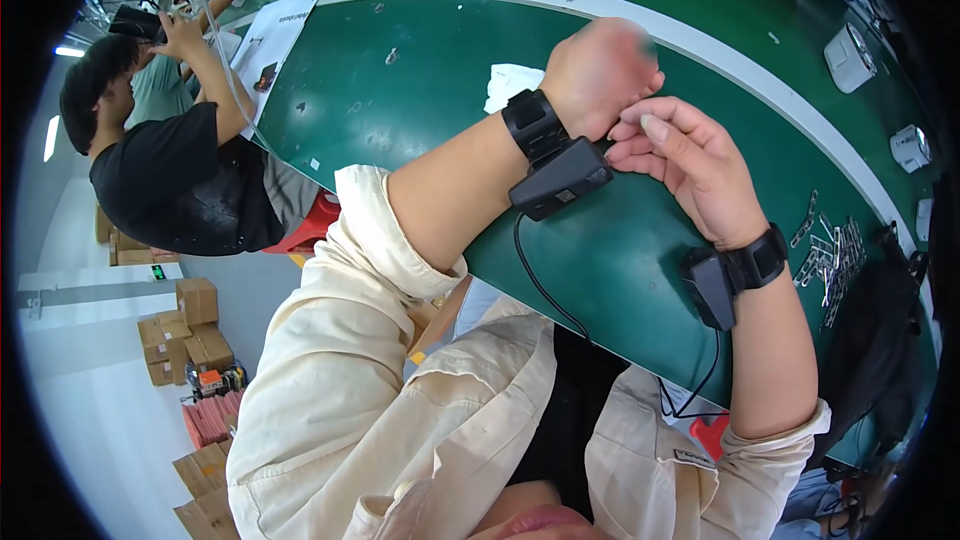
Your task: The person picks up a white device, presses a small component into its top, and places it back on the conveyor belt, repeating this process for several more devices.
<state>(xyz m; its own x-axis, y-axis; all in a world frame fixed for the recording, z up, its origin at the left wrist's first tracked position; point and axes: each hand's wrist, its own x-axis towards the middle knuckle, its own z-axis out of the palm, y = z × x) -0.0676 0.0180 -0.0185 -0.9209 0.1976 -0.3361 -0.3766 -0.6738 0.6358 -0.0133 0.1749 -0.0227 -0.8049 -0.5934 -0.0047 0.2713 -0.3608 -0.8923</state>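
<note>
Above the green tabletop (pixel 400 90), both of my hands come together. My left hand (pixel 598 75) is curled closed, its back toward me and partly blurred; whatever its fingers hold is hidden. My right hand (pixel 695 155) is bent inward with thumb and fingers drawn together, fingertips close to the heel of the left hand. Anything between those fingertips is too small to make out. Each wrist wears a black strapped device, one on the left (pixel 560 175) and one on the right (pixel 715 280), with cables running down. Beside the left wrist lies a crumpled white piece (pixel 512 87).
Several metal chain-like pieces (pixel 835 258) lie right of my right forearm, near a dark cloth (pixel 870 340). A white rail (pixel 640 15) borders the table's far side. White containers (pixel 850 58) stand beyond it. At left sits another person (pixel 180 160) by a printed sheet (pixel 275 45).
</note>
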